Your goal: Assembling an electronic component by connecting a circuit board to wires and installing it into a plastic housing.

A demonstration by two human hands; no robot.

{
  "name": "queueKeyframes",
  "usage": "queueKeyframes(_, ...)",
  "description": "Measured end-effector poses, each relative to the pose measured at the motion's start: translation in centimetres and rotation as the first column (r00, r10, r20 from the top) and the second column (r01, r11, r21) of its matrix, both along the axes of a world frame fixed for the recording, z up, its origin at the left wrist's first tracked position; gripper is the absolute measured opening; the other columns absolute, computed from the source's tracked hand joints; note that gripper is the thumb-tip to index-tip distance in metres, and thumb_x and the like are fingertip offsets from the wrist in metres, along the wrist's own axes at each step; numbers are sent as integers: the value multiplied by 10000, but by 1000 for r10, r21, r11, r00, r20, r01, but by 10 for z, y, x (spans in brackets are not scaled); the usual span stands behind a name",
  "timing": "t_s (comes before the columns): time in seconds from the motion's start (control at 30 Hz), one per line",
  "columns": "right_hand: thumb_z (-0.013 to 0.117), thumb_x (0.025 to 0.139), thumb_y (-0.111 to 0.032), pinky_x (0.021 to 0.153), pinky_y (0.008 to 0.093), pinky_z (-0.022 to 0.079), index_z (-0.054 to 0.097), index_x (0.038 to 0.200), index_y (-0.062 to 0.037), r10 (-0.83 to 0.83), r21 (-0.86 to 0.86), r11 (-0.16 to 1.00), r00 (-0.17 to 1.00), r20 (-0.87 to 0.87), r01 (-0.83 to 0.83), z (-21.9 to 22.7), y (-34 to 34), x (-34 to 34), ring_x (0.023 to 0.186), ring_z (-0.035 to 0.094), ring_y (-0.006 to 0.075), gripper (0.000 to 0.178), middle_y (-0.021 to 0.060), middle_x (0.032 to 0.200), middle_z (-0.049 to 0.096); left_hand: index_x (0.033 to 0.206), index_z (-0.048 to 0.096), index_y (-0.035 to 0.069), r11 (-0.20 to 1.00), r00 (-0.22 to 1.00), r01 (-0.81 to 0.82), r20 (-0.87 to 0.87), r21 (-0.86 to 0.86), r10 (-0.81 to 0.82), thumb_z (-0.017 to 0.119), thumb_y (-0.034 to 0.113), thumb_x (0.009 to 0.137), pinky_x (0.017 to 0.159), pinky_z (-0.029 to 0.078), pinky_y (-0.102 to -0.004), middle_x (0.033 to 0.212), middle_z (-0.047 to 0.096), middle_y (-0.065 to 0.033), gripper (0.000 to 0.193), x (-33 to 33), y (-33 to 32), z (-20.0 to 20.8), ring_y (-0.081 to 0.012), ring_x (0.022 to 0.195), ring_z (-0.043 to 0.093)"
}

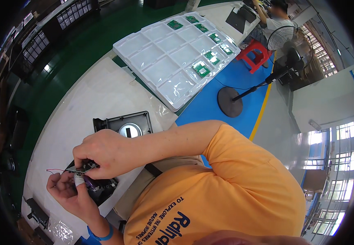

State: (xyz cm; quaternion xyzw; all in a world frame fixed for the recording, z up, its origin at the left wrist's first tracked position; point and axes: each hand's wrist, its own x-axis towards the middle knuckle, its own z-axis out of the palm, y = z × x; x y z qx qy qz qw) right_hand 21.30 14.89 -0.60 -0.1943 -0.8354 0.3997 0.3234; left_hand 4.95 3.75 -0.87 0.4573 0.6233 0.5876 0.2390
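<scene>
Over the left part of the worktable, my right hand pinches a small circuit board between thumb and fingertips. My left hand, with white wrapping on its thumb and a blue band at the wrist, is closed at the same board from below. A thin red wire sticks out on the board's left. Directly beneath the hands lies an open black plastic housing, partly covered, with dark parts and something purple inside. Beyond my right hand lies another black housing piece with a round silver speaker.
A white compartment tray holding several green circuit boards is at the far side. A black part lies near the left table edge. To the right are a standing fan, a red stool and a seated person.
</scene>
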Motion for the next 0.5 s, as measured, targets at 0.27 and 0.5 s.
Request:
queueKeyframes(0.27,737,749,-178,667,388,525,669,913,-100,-24,109,993,992,-120,37,0,-6,-1,804,639,264,194,53,807,662,1264,429,13,999,999,26,44,44,-28,626,-57,876,949,435,-277,985,611,-59,440,1,-7,1,-129,967,569)
queueKeyframes(0.5,755,693,-140,652,377,524,672,837,-88,-106,113,985,978,-181,128,-2,-17,-4,799,640,260,174,33,775,661,1286,391,19,997,999,21,31,69,-23,572,-88,836,935,438,-276,991,602,-79,496,6,-10,4,-139,965,570)
